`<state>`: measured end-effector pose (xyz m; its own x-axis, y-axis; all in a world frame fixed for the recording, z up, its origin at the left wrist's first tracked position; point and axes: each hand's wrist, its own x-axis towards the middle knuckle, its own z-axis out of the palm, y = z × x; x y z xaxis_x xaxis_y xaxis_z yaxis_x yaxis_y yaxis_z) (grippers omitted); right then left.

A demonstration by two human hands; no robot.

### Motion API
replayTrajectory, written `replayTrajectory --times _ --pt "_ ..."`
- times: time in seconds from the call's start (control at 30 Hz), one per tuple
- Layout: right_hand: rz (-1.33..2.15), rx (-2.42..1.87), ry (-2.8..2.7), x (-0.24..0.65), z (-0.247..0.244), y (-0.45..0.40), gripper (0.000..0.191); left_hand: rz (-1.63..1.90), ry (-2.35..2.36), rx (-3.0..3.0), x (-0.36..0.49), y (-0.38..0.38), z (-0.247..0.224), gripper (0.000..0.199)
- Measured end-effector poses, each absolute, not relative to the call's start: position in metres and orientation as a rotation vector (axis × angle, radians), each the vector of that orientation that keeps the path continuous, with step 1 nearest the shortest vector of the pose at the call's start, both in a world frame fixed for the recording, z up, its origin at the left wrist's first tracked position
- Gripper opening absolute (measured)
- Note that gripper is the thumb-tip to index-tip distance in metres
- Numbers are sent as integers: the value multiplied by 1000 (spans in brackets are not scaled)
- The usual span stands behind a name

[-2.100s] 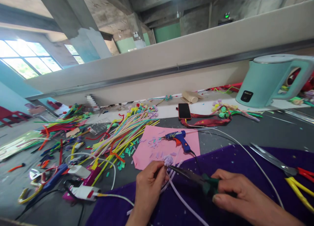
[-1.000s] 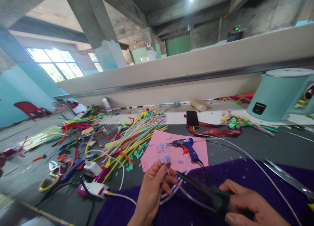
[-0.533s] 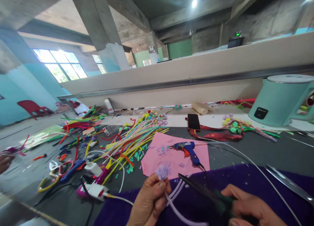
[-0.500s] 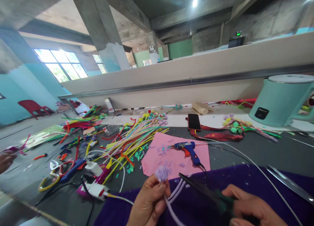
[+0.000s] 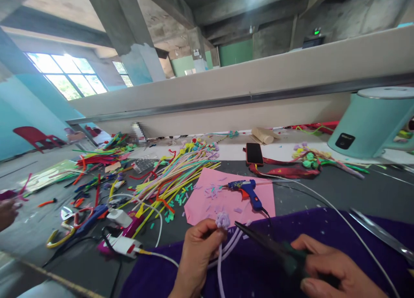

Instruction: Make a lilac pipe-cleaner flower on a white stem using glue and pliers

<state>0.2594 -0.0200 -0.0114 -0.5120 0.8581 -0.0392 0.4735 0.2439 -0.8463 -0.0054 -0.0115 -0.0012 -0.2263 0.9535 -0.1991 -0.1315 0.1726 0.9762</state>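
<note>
A small lavender flower-like ball (image 5: 223, 220) on a long pale stem is pinched between the thumb and fingers of my left hand (image 5: 202, 250). My right hand (image 5: 330, 268) is wrapped round the dark green handles of black scissors (image 5: 268, 246), whose tip points left, close beside the ball. The blades look blurred. Behind the ball, a blue glue gun (image 5: 247, 192) with an orange trigger lies on a pink sheet (image 5: 200, 207), among lavender clippings. Pale stems curve over the purple cloth (image 5: 155, 276) below my hands.
Bundled coloured pipe cleaners (image 5: 174, 173), pliers (image 5: 67, 214) and a white plug adapter (image 5: 124, 246) lie left. A phone (image 5: 254, 154) lies behind the pink sheet, a green kettle (image 5: 371, 121) at right, long metal tweezers (image 5: 381, 237) nearer. Another person's hand (image 5: 8, 214) shows far left.
My left hand has turned and moved slightly right and up, so the ball shows another side and its stem hangs straighter. The scissors remain beside it. The camera view has shifted slightly.
</note>
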Motion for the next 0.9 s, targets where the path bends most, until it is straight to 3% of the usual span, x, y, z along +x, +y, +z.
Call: replayTrajectory --times 0.4,0.9 --pt "979 -1319 -2199 254 1 -25 20 1213 1643 1373 -8 -12 -7 11" --pt "1151 -1302 -2159 254 -2 -26 23 1175 1812 1752 -4 -15 -4 12"
